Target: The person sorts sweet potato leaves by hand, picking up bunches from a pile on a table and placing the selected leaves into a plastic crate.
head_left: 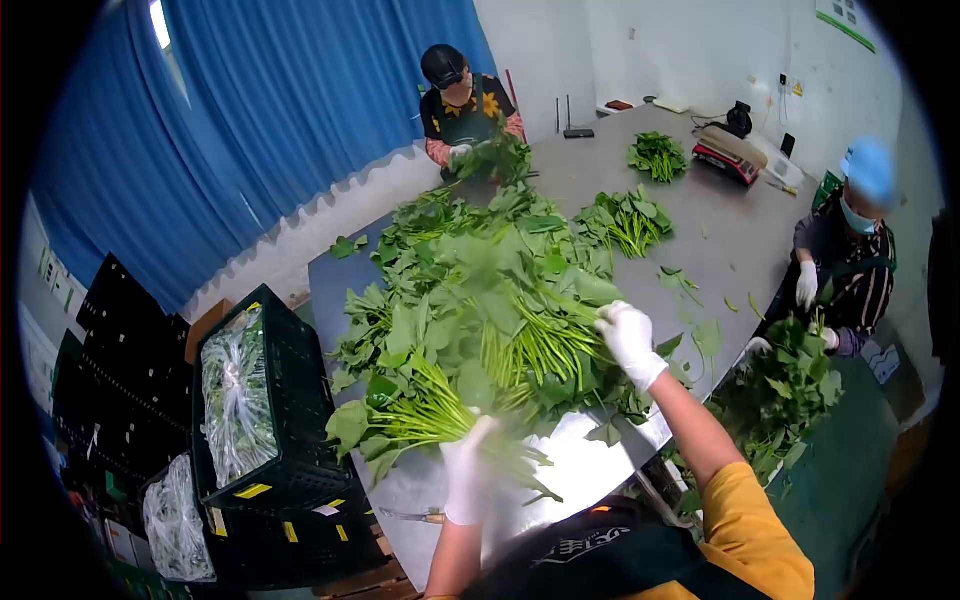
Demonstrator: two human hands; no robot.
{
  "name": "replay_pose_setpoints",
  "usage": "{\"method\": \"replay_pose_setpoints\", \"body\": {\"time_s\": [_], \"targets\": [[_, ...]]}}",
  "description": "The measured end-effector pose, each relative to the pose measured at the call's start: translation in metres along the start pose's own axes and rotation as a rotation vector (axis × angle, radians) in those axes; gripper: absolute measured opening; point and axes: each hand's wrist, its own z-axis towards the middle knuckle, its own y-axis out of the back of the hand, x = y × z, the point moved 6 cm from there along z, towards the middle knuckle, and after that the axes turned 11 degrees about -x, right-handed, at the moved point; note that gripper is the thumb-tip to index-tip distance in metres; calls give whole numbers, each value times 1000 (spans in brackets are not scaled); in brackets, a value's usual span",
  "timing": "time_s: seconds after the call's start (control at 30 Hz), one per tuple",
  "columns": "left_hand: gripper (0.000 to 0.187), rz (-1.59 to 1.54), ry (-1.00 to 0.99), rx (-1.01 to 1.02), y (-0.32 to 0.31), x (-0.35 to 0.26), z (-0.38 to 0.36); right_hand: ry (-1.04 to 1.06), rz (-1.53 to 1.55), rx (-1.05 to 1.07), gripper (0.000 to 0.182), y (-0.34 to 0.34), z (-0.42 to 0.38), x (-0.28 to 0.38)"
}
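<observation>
- Two gloved hands, well apart, over a grey table (740,240).
- Left hand (468,470) blurred, closed round the pale stems of a leafy bunch (400,415) at the near table edge.
- Right hand (628,340) resting on the stem ends of the greens pile (490,290); grip cannot be told.
- Knife (415,516) lying on the near corner.
- Black crates (262,400) to the left, lined with plastic.
- Two other people at the far and right sides, handling greens.

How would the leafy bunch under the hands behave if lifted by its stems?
The bunch would probably flop: thin stems, broad soft leaves. It is likely light for its bulk. Loose stems may slip from the right hand or left hand, since nothing visibly ties them.
</observation>
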Motion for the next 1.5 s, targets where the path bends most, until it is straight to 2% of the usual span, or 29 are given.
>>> {"method": "replay_pose_setpoints", "body": {"time_s": [0.07, 0.1, 0.13, 0.2, 0.23, 0.27, 0.33, 0.43, 0.47, 0.53, 0.57, 0.6, 0.67, 0.73, 0.8, 0.83, 0.87, 1.0, 1.07, 1.1, 1.13, 1.2, 1.23, 1.27, 1.33, 1.37, 1.43, 1.47, 1.5], "targets": [[14, 62, 9, 15, 5, -2, -1, -198, 402, -300, 20, 30, 15, -10], [9, -50, 69, -78, 0, -11, -7, -387, 560, -293, 20, 38, 21, -16], [9, -56, 68, -82, -2, -12, -9, -442, 618, -339, 24, 46, 20, -15], [11, -97, 167, -154, -1, -7, -11, -504, 723, -214, 24, 29, 8, -9], [11, -100, 165, -150, -4, -8, -12, -458, 840, -62, 16, 27, 1, 6], [13, -96, 164, -159, -5, -8, -13, -568, 811, 148, 12, 34, -7, 25], [15, -92, 163, -163, -6, -4, -11, -638, 976, 206, 10, 25, -30, 39], [23, -90, 161, -119, -5, 5, -7, -599, 943, 242, 10, 21, -55, 49], [26, -72, 171, -93, -8, 6, -8, -588, 951, 242, 21, 24, -60, 55], [29, -50, 183, -70, -11, 10, -8, -615, 996, 306, 21, 21, -75, 63], [30, -86, 215, -12, -15, 15, -7, -623, 923, 341, 21, 33, -76, 75], [31, -122, 245, 47, -18, 20, -7, -587, 951, 304, 23, 9, -92, 69], [32, -135, 276, 58, -21, 26, -9, -513, 858, 378, 12, 20, -99, 80], [33, -12, 9, 173, -27, 19, -9, -447, 901, 344, 12, 11, -112, 81], [33, -16, 60, 185, -29, 21, -9, -413, 885, 387, 13, 23, -114, 94], [31, -32, 118, 172, -30, 20, -11, -455, 909, 458, 25, 12, -125, 89], [30, -50, 178, 160, -32, 19, -13, -453, 911, 459, 25, 14, -127, 90], [26, 25, 145, 205, -27, 27, -13, -426, 876, 590, 23, 17, -132, 95], [29, 26, 143, 227, -28, 24, -16, -516, 951, 741, 32, 20, -130, 103], [32, 26, 141, 249, -30, 23, -18, -655, 1002, 885, 39, 21, -130, 106], [32, 26, 144, 252, -30, 25, -18, -659, 1000, 883, 39, 17, -128, 105], [37, 50, 183, 295, -32, 36, -19, -788, 1464, 847, 47, 10, -121, 113], [38, 16, 159, 310, -31, 44, -19, -856, 1499, 862, 44, 8, -121, 115], [38, 17, 163, 314, -35, 41, -21, -1022, 1464, 842, 37, 16, -115, 119], [38, 39, 194, 271, -39, 32, -26, -630, 1396, 466, 14, -4, -114, 104], [35, 70, 177, 275, -35, 41, -21, -631, 1397, 466, 14, -2, -119, 97], [34, 11, 175, 200, -22, 53, -12, -1171, 1687, 448, 14, 29, -111, 103], [32, -49, 173, 126, -15, 54, -9, -1120, 1920, 404, 14, 36, -116, 98], [31, -131, 254, 61, -20, 34, -11, -1010, 1887, 429, 13, 43, -120, 89]]}}
